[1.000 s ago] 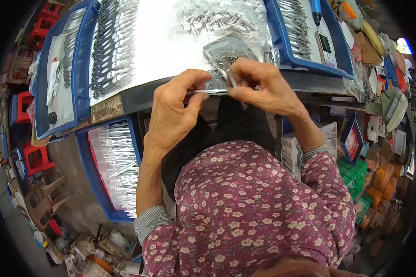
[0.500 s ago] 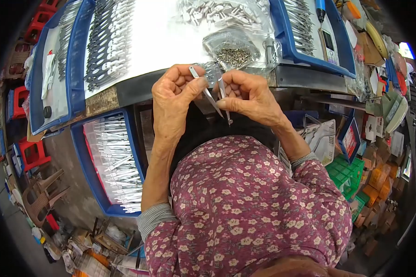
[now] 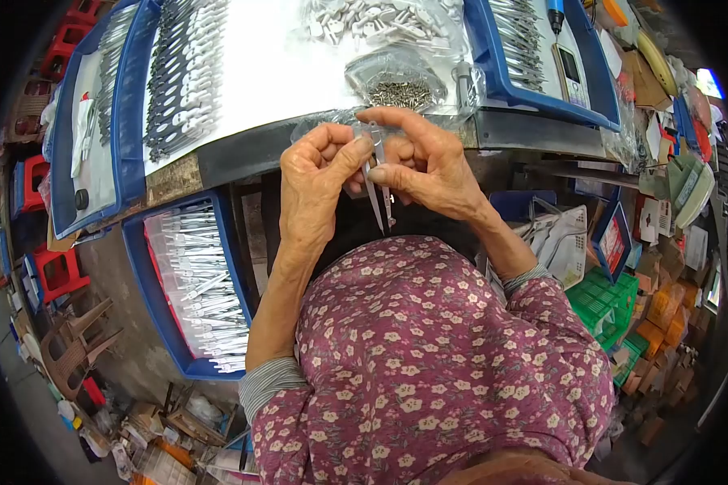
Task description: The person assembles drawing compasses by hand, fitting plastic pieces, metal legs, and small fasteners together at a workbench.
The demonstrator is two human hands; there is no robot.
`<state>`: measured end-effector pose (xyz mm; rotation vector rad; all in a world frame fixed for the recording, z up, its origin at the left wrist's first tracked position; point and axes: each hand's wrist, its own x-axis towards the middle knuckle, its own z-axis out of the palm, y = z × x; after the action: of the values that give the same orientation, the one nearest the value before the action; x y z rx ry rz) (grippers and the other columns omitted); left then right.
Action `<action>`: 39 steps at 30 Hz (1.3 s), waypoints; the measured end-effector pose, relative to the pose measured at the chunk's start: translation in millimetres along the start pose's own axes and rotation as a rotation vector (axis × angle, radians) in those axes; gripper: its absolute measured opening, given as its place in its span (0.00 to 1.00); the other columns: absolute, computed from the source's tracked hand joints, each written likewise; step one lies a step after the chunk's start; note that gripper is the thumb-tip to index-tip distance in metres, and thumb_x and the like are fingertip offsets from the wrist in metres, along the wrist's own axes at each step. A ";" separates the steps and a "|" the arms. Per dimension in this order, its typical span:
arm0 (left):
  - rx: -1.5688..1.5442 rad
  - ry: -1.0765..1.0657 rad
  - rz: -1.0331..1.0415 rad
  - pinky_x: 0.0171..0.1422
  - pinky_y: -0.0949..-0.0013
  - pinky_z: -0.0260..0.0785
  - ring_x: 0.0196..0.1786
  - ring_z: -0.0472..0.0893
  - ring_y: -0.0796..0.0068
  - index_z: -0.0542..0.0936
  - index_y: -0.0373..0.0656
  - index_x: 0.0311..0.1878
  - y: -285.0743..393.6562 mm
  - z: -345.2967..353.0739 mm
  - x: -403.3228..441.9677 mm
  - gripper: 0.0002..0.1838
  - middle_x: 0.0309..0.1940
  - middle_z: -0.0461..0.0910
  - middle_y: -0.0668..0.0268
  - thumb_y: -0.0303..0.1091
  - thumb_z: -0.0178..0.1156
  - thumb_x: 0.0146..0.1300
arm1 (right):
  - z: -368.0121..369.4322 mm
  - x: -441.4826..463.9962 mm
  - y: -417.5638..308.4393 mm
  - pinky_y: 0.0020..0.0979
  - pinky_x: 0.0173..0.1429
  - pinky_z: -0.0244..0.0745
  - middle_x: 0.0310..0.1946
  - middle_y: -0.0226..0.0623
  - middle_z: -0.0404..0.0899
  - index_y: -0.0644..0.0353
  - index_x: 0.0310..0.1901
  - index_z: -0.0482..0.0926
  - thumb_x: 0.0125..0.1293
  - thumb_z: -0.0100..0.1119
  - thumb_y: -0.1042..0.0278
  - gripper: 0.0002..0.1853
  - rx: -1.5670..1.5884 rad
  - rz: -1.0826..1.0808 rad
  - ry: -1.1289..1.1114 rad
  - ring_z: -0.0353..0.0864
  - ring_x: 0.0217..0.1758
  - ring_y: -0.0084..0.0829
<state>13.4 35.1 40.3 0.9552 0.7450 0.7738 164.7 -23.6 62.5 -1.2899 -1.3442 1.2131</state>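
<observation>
My left hand [image 3: 311,187] pinches a thin, pointed metal leg [image 3: 375,208], like one from a drawing compass, with the tip angled down. Beside it, my right hand [image 3: 430,174] grips a second slim metal leg [image 3: 387,200] that has a small fitting at its lower end. The two legs lie close together, almost parallel, and the fingers hide their upper parts; whether they are joined I cannot tell. The right index finger reaches out over the top. Just beyond the hands, small brass-coloured screws [image 3: 402,95] fill a clear plastic bag at the table edge.
White plastic pieces [image 3: 380,23] lie in a bag on the white tabletop [image 3: 259,56]. Rows of metal parts [image 3: 188,81] lie at left. Blue trays [image 3: 493,77] flank the work area. A lower blue tray [image 3: 150,267] of metal legs sits left of my lap.
Both hands have drawn together, bringing the two legs from a crossed, spread position to nearly side by side. My right index finger has stretched out across the top.
</observation>
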 end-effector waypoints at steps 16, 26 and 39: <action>-0.031 -0.037 -0.034 0.25 0.82 0.65 0.22 0.73 0.85 0.77 0.35 0.34 -10.8 -2.7 3.9 0.07 0.22 0.76 0.69 0.29 0.60 0.58 | 2.1 0.5 8.2 0.17 0.16 0.63 0.17 0.28 0.73 0.66 0.58 0.65 0.58 0.56 0.76 0.24 0.092 0.086 0.009 0.69 0.14 0.15; -0.066 -0.027 -0.066 0.26 0.81 0.65 0.22 0.74 0.84 0.77 0.35 0.33 -12.3 -3.2 6.3 0.06 0.22 0.77 0.68 0.29 0.60 0.58 | 3.2 1.4 11.7 0.16 0.15 0.60 0.16 0.28 0.73 0.65 0.58 0.66 0.60 0.58 0.72 0.24 0.118 0.096 0.017 0.69 0.13 0.15; -0.107 -0.165 -0.174 0.25 0.81 0.66 0.21 0.74 0.83 0.78 0.36 0.29 -4.6 -7.7 13.9 0.07 0.21 0.77 0.68 0.31 0.63 0.55 | -9.4 12.2 27.7 0.15 0.19 0.52 0.18 0.24 0.70 0.65 0.48 0.78 0.65 0.55 0.65 0.15 0.342 0.053 0.042 0.59 0.17 0.11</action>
<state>15.3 48.2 30.4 0.8343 0.6273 0.5700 176.8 -11.3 36.0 -1.1040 -1.0234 1.3764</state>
